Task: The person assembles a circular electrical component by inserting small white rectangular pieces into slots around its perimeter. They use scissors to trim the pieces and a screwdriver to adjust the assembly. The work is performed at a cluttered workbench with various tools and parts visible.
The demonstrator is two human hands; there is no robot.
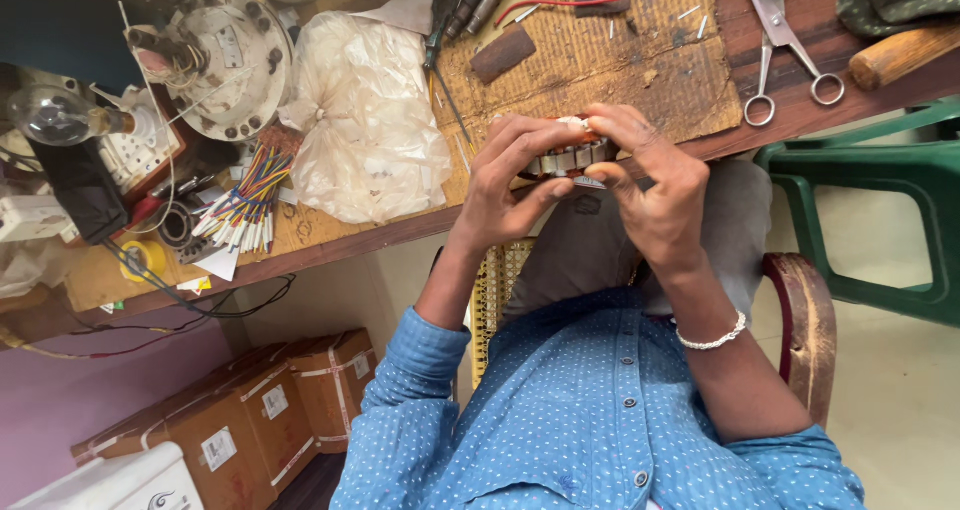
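Observation:
Both my hands hold a small round metal stator core with orange winding just over the front edge of the wooden workbench. My left hand grips its left side, thumb underneath. My right hand wraps the right side, fingertips pressed on top of the core. Most of the core is hidden behind my fingers. A beaded bracelet sits on my right wrist, and blue dotted sleeves cover my arms.
On the bench lie scissors, a crumpled plastic bag, a bundle of coloured wires, a round metal motor cover, a light bulb and a cardboard mat. A green plastic stool stands right; cardboard boxes sit below.

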